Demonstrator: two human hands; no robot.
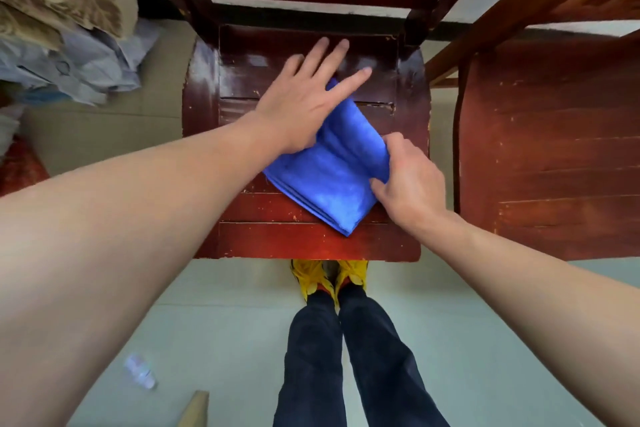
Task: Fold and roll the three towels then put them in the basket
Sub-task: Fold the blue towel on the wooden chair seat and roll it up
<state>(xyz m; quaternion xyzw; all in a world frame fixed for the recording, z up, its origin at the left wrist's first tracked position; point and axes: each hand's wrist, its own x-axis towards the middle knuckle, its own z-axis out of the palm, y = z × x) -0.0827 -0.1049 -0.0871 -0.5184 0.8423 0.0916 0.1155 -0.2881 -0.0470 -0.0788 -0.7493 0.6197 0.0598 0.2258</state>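
A blue towel (323, 177), folded into a layered rectangle, lies diagonally on the seat of a dark red wooden chair (311, 243). My left hand (304, 97) rests flat on the towel's far end with its fingers spread apart. My right hand (408, 180) pinches the towel's right edge between thumb and fingers, and the cloth bunches there. No other towel and no basket are in view.
A second red wooden chair (547, 156) stands close on the right. Piled cloth and plastic bags (69, 38) fill the upper left. A plastic bottle (140, 371) lies on the pale floor at the lower left. My legs and yellow shoes (329, 277) stand against the chair's front edge.
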